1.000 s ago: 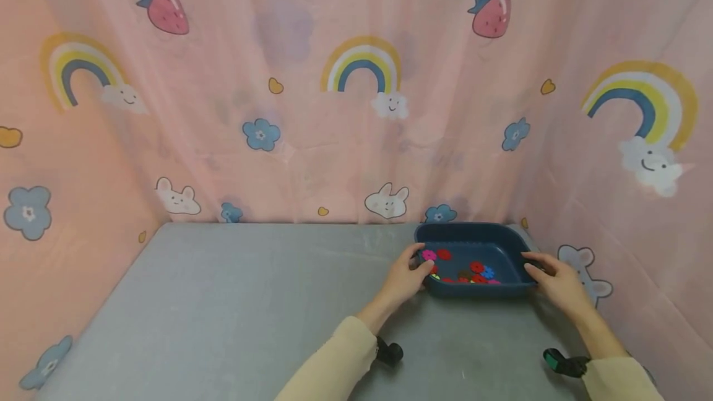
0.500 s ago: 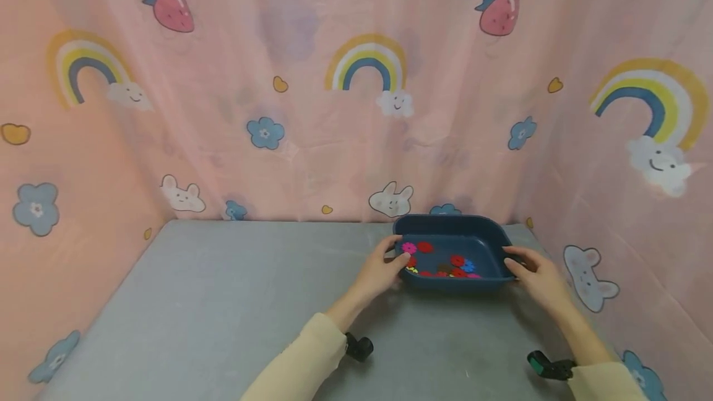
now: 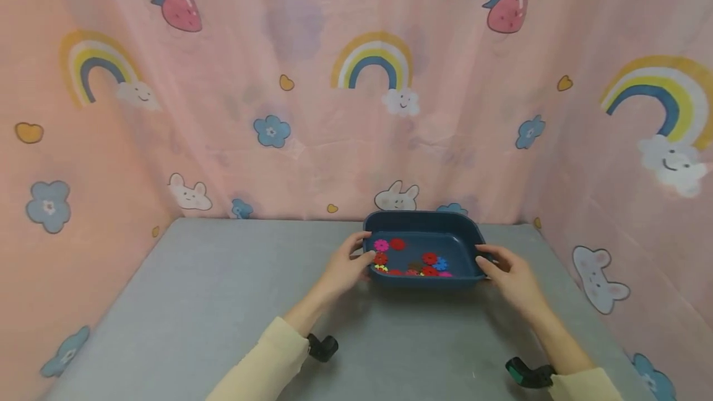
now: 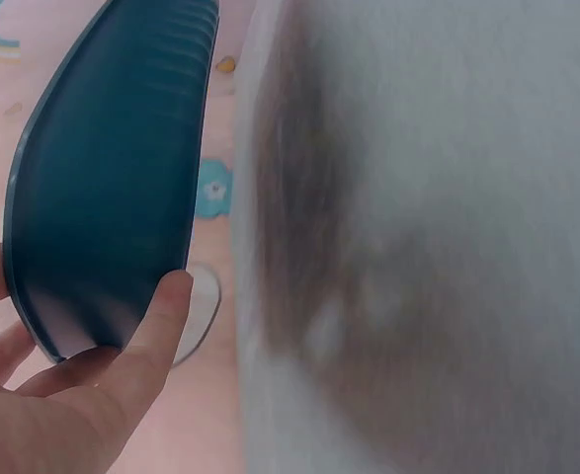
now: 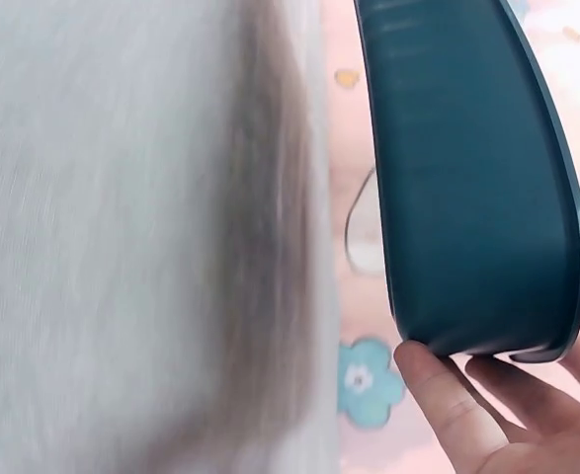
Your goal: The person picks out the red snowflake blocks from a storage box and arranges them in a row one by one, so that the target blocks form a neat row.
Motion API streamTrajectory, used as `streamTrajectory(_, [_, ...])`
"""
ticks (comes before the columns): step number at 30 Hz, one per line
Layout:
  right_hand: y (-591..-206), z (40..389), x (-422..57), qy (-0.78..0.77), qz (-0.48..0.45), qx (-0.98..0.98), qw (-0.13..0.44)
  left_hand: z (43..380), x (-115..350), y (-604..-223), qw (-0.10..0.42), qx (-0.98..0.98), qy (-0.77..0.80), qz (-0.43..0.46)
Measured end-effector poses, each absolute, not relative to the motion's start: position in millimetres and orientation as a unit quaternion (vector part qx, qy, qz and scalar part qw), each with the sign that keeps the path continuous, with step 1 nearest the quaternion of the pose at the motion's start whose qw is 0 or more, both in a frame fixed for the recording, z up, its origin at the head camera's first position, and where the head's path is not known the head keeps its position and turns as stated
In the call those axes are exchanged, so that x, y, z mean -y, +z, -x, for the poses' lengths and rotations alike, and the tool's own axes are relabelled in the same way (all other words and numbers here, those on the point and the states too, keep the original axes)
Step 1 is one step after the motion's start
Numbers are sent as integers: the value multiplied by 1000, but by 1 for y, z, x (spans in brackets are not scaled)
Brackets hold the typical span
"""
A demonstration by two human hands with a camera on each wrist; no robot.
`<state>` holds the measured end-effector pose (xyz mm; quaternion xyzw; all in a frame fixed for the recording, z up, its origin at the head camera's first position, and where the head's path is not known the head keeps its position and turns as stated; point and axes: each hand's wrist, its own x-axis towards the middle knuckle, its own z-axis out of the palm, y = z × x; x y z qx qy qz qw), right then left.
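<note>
A dark blue plastic basin (image 3: 423, 282) is held above the table between both hands. My left hand (image 3: 341, 267) grips its left end, thumb at the rim and fingers beneath, as the left wrist view shows with the basin's outer wall (image 4: 122, 188). At the opposite end my right hand (image 3: 515, 277) grips in the same way; the right wrist view has its fingers (image 5: 457, 410) under the basin. Inside lie several small flower-shaped pieces, among them a pink piece (image 3: 381, 245), red pieces (image 3: 397, 244) and a blue piece (image 3: 441, 263). The front wall hides part of them.
Grey cloth covers the table (image 3: 223, 289), and the basin casts a shadow on it. Behind and at both sides hangs a pink curtain (image 3: 312, 166) with cartoon prints. Black wrist devices (image 3: 323, 348) are worn on both arms.
Both hands have carried the basin leftward from the table's back right corner toward its middle. It stays gripped at both ends, and the pieces lie inside as before. The head view has shifted slightly.
</note>
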<state>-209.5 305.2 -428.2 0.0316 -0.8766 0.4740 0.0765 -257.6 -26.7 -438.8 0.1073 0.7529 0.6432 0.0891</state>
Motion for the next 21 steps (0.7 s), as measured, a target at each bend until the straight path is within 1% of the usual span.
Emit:
streamTrajectory(8, [-423,210,-270,501,-30,863,60,253,66,-431,82,-738,660,-111])
streamTrajectory(13, [-421,213,-247,517,-27,854,49,247,90,-425,68,-739,664,-95])
streamTrajectory(21, [-420,209,-210,533,-32,845,33,238,132,-421,62,-757,647,-72])
